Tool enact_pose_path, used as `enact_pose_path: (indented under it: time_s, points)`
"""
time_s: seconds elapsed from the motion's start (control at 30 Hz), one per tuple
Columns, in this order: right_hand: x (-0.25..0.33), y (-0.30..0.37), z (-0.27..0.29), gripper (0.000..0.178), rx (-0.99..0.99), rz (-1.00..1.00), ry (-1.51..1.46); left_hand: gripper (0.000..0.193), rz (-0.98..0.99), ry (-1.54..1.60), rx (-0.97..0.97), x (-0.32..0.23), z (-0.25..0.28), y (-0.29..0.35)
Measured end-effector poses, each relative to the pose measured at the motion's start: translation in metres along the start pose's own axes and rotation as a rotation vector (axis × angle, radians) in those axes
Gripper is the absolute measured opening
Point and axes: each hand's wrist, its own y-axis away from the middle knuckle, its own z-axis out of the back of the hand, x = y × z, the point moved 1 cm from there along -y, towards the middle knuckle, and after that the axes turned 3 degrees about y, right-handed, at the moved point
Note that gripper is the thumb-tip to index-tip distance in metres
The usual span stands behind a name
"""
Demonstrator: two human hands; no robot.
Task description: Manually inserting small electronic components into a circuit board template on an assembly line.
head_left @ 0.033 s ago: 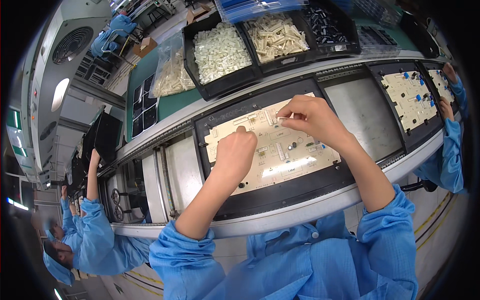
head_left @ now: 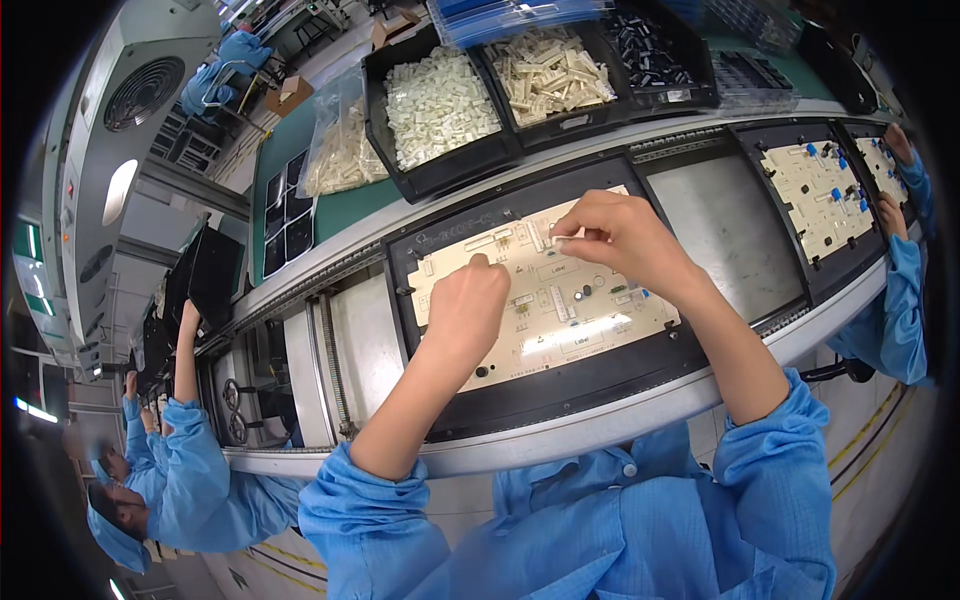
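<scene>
A cream circuit board [head_left: 620, 330] sits in a black carrier frame [head_left: 560, 385] in front of me, with white connectors and small parts standing on it. My right hand [head_left: 630, 240] is over the board's far right part, thumb and forefinger pinching a small white connector [head_left: 561, 243]. That connector is just right of an upright white connector on the board. My left hand [head_left: 468, 305] is closed over the left half of the board, knuckles up. Its fingertips are hidden, so I cannot make out whether anything is in them.
Beyond the rail, black bins hold white connectors [head_left: 440, 105], cream connectors [head_left: 550, 75] and dark parts [head_left: 645, 50]. A plastic bag of cream parts [head_left: 340, 150] lies left of them. More framed boards [head_left: 815, 195] are on the right. Co-workers' hands [head_left: 893, 215] work at both sides.
The white connector in my right fingers has tilted slightly and shows a little more. Both hands have otherwise stayed in almost the same place.
</scene>
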Motion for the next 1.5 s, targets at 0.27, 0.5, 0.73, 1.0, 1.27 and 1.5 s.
enact_pose_path:
  time_s: [0.27, 0.5, 0.73, 1.0, 1.27, 1.5]
  points:
    - [0.001, 0.001, -0.003, 0.017, -0.019, 0.053, 0.029, 0.029, 0.082, 0.28, -0.255, 0.003, -0.017, 0.035]
    - [0.005, 0.0, -0.01, 0.017, -0.008, 0.046, 0.036, 0.036, 0.021, 0.195, -0.203, 0.007, -0.02, 0.036]
    - [0.017, -0.005, -0.051, 0.01, 0.096, 0.176, 0.198, 0.033, 0.117, 0.591, -0.301, 0.034, -0.007, 0.024]
    - [0.018, -0.008, -0.077, 0.007, 0.169, 0.281, 0.447, 0.026, 0.313, 1.534, -0.471, 0.056, -0.007, 0.041]
    - [0.019, -0.009, -0.068, 0.007, 0.189, 0.265, 0.481, 0.022, 0.406, 1.694, -0.431, 0.06, -0.01, 0.046]
    - [-0.055, -0.072, 0.066, 0.013, -0.337, -0.044, 0.328, 0.028, 0.391, 1.719, -0.345, 0.046, -0.011, 0.054]
